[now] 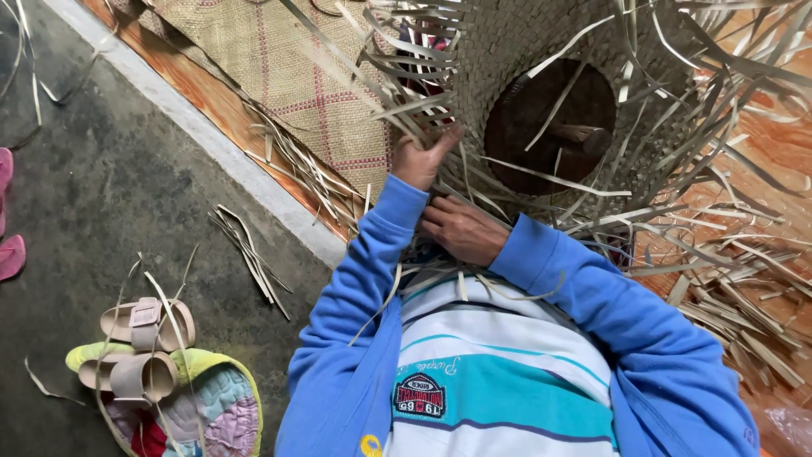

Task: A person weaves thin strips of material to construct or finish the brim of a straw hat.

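Note:
A half-woven basket of pale straw strips point(507, 51) lies tilted in front of me, with a dark round wooden form point(550, 127) inside it and many loose strip ends fanning out. My left hand point(423, 156) is raised at the basket's near edge, fingers pinched on several loose straw strips point(414, 110). My right hand point(461, 228) lies lower, just beside the left wrist, pressing flat on the woven edge and the strips point(541, 224) there. Both arms wear blue sleeves.
A woven mat with red lines point(279, 76) lies on the orange floor at the back. Loose straw strips point(249, 250) lie on the grey concrete, more are piled at right point(744, 322). Beige sandals point(139, 347) rest on a colourful cushion point(211, 406) at lower left.

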